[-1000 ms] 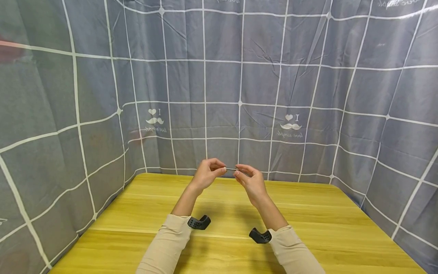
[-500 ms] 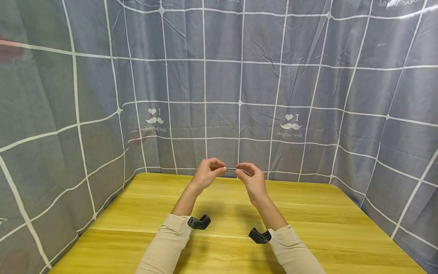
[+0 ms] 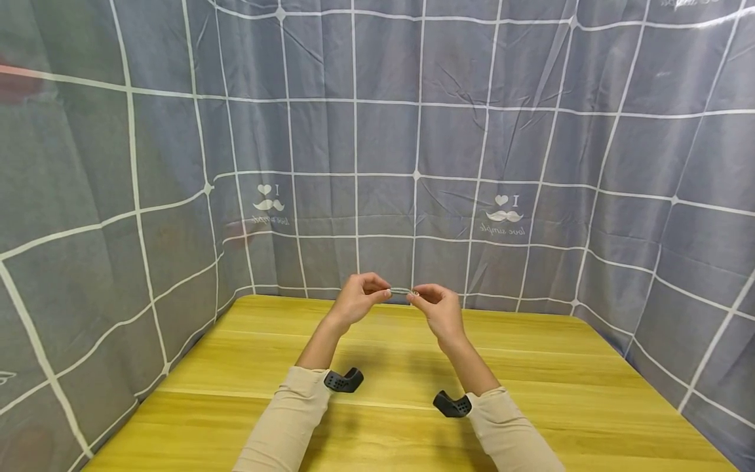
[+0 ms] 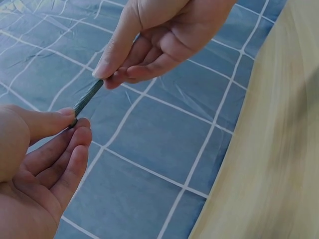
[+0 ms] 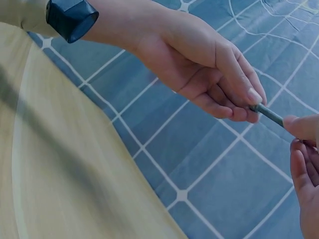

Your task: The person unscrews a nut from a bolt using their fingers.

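A thin grey-green threaded bolt (image 4: pixel 88 97) spans the gap between my two hands, held above the far part of the table. My left hand (image 3: pixel 352 300) pinches one end between thumb and fingers; a darker bit of that end shows under the thumb in the left wrist view. On the opposite end, my right hand (image 3: pixel 441 316) grips with thumb and forefinger, its other fingers curled in. A small shiny bit shows at the right fingertips in the head view. Fingers hide both tips of the bolt. In the right wrist view its middle (image 5: pixel 270 115) looks smooth and blurred.
Below the hands lies a yellow wood-grain table (image 3: pixel 377 419). Grey curtains with white grid lines (image 3: pixel 318 144) surround its back and sides. A black wrist mount (image 3: pixel 344 380) sits at the left cuff, and another black mount (image 3: pixel 452 404) at the right cuff.
The right hand has shifted slightly to the right, and a little more of the bolt shows between the hands. The left hand keeps its hold. The head view has tilted a touch.
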